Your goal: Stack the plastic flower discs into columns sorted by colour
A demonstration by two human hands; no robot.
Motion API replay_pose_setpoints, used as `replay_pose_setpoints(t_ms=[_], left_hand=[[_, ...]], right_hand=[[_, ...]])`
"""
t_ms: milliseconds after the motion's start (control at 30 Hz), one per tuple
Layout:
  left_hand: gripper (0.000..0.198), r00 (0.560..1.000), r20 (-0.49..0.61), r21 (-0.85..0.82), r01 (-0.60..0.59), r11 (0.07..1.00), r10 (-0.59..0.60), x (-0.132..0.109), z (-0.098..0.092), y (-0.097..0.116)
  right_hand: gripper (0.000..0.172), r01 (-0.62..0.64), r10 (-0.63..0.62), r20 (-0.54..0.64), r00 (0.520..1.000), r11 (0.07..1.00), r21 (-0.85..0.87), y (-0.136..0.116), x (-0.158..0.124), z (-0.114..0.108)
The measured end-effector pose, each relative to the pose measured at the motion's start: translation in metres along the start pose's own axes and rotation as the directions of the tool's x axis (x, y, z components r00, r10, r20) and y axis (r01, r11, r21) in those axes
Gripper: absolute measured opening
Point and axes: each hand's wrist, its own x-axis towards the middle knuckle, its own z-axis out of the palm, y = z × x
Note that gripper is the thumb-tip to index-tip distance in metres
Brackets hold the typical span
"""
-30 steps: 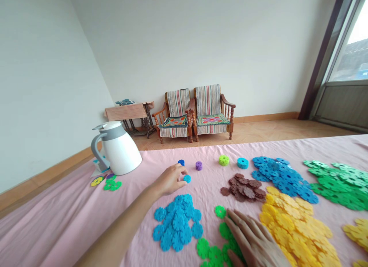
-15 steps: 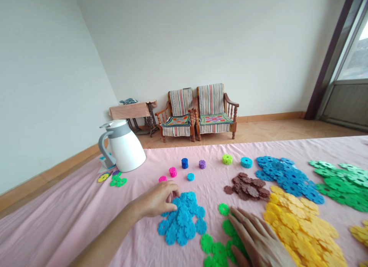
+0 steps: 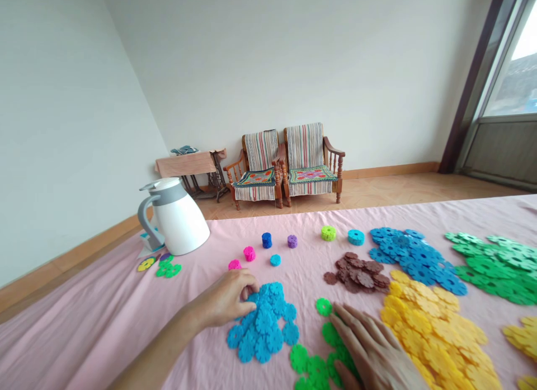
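Observation:
My left hand (image 3: 232, 294) is at the upper left edge of a pile of light blue flower-shaped plastic discs (image 3: 264, 325). Its fingers curl in with the thumb near them, and whatever lies between them is hidden. Flat over a group of bright green flower discs (image 3: 316, 370) rests my right hand (image 3: 371, 342), fingers stretched out, covering part of them. One green disc (image 3: 324, 306) lies just beyond its fingertips. Farther back stand small disc stacks: pink (image 3: 249, 253), dark blue (image 3: 267, 240), purple (image 3: 292, 242), lime (image 3: 328, 233) and turquoise (image 3: 356, 237).
Brown discs (image 3: 361, 272), yellow discs (image 3: 436, 334), blue discs (image 3: 413, 255) and green discs (image 3: 499, 267) lie in piles on the right. A white jug (image 3: 182, 225) stands at the left on the pink cloth (image 3: 126, 317). Two wooden armchairs (image 3: 312, 172) stand beyond the table.
The whole view has shifted slightly to the right, so things sit a little farther left. My left hand stays at the light blue pile, its fingers a bit more curled; my right hand stays flat.

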Motion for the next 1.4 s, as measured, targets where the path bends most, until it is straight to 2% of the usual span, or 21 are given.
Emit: replay_pose_setpoints(t_ms=[100,200,433,567,733,1033,1133,1200,1300,1400], left_hand=[[0.021,1.0,-0.024,0.009,-0.017,1.0,0.018,-0.001,0.0,0.0],[0.018,0.994,-0.104,0.045,-0.034,0.998,0.038,0.005,-0.005,0.002],[0.022,0.949,-0.306,0.057,-0.062,0.996,0.077,0.054,-0.011,0.005],[0.018,0.949,-0.307,0.051,-0.055,0.997,0.068,0.08,-0.003,0.001],[0.021,0.96,-0.268,0.068,-0.059,0.996,0.075,0.093,0.005,-0.002],[0.021,0.976,-0.209,0.107,-0.04,0.994,0.061,0.094,0.004,-0.001],[0.025,0.97,-0.231,0.072,-0.066,0.995,0.081,0.087,0.0,0.002],[0.021,0.966,-0.243,0.046,-0.078,0.996,0.087,0.077,-0.005,0.004],[0.017,0.985,-0.154,0.002,-0.082,0.997,0.082,0.056,-0.012,0.006],[0.025,0.998,-0.023,-0.038,-0.066,0.997,0.065,0.036,-0.014,0.006]], right_hand=[[0.039,-0.001,0.001,-0.006,1.0,1.0,0.004,-0.001,-0.002,0.002],[0.039,-0.012,0.012,-0.009,1.0,1.0,0.002,-0.001,-0.001,0.003],[0.039,-0.008,0.008,-0.021,1.0,1.0,0.0,0.0,-0.002,0.002],[0.038,0.015,-0.015,-0.025,1.0,1.0,-0.007,0.002,-0.003,0.002],[0.039,0.012,-0.012,-0.014,1.0,1.0,-0.001,0.001,-0.003,0.002],[0.037,0.019,-0.019,-0.002,1.0,1.0,-0.02,0.0,0.0,0.002],[0.038,0.005,-0.005,-0.001,1.0,1.0,-0.009,0.001,0.0,0.002],[0.038,0.001,-0.001,-0.007,1.0,1.0,0.006,0.002,-0.001,0.002],[0.04,-0.014,0.015,-0.012,1.0,0.999,0.041,0.001,-0.004,0.004],[0.041,-0.036,0.037,-0.007,0.999,0.997,0.073,-0.001,-0.007,0.006]])
